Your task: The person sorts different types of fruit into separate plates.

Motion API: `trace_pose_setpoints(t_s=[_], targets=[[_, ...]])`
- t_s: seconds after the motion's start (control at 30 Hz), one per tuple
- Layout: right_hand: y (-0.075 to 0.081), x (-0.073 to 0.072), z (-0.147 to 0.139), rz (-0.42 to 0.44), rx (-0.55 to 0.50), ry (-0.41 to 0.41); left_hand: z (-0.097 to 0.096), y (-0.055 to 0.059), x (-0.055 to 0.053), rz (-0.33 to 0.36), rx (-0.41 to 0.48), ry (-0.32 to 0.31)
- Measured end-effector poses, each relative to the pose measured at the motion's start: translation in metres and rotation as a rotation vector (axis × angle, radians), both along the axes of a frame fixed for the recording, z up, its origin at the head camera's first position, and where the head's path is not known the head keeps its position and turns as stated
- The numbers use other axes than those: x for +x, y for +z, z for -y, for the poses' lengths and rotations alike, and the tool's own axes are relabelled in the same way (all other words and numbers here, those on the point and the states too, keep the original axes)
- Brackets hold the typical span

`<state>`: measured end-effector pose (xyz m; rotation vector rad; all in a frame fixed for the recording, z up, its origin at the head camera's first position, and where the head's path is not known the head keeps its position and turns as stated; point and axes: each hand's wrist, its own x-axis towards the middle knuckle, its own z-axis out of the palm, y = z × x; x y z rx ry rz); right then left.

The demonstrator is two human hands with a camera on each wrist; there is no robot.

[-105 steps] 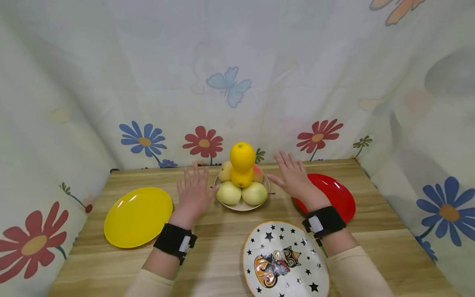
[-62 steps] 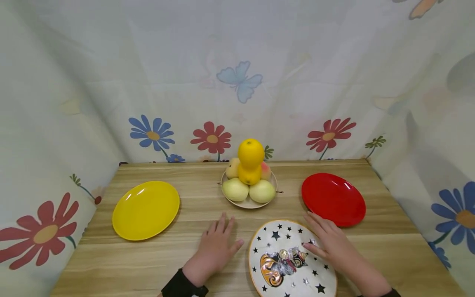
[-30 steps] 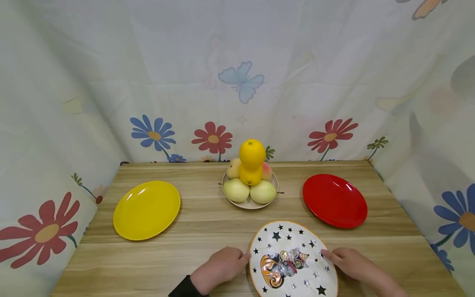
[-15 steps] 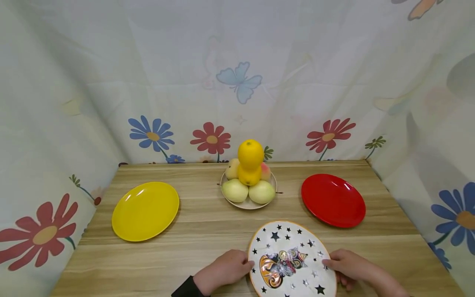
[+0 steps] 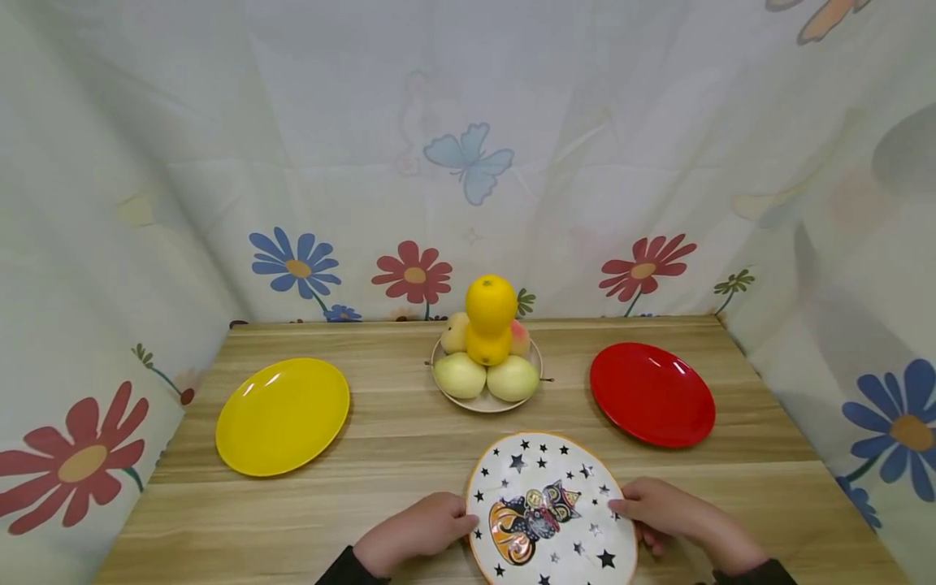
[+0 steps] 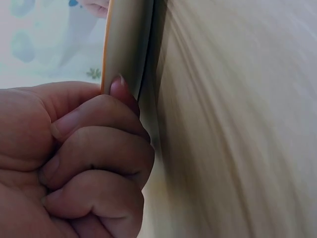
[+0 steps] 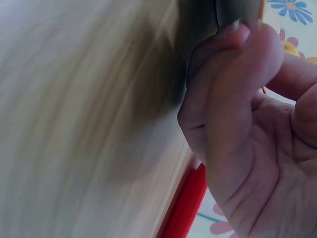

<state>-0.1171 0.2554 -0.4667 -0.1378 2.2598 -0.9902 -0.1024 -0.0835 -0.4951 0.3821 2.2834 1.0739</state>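
Both hands hold a white plate (image 5: 541, 471) with an orange rim, black stars and a cat picture, at the front of the table in the head view. My left hand (image 5: 424, 528) pinches its left rim, thumb on top. In the left wrist view that hand's fingers (image 6: 104, 148) curl below the plate's edge (image 6: 126, 49). On the opposite side my right hand (image 5: 669, 516) grips the rim, thumb over it and fingers underneath. The right wrist view shows those fingers (image 7: 230, 94) bent against the plate's underside (image 7: 240, 11).
A yellow plate (image 5: 281, 418) lies at the left, a red plate (image 5: 651, 394) at the right. Behind stands a bowl (image 5: 486, 404) of fruit: pale pears (image 5: 459, 375), peaches (image 5: 521, 337) and stacked yellow-orange fruits (image 5: 491, 305). A flowered curtain (image 5: 351, 187) surrounds the wooden table (image 5: 307, 520).
From spread over the table, both hands came down to the patterned plate and took hold of its sides. During the last half second the plate has shifted slightly left with them.
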Motion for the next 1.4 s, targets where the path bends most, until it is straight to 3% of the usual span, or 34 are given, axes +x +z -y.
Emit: trace_pose_setpoints(t_s=[0.33, 0.6, 0.8, 1.4], targets=[[0.002, -0.011, 0.029, -0.039, 0.026, 0.020, 0.022, 0.000, -0.001, 0.067, 0.084, 0.103], [0.002, -0.017, 0.045, -0.062, 0.023, 0.054, 0.039, 0.004, 0.003, 0.100, 0.176, 0.126], [0.004, -0.019, 0.057, -0.061, 0.033, 0.059, 0.050, 0.003, 0.001, 0.085, 0.177, 0.120], [-0.002, -0.026, 0.079, -0.056, 0.047, 0.040, 0.074, 0.003, 0.001, 0.124, 0.206, 0.137]])
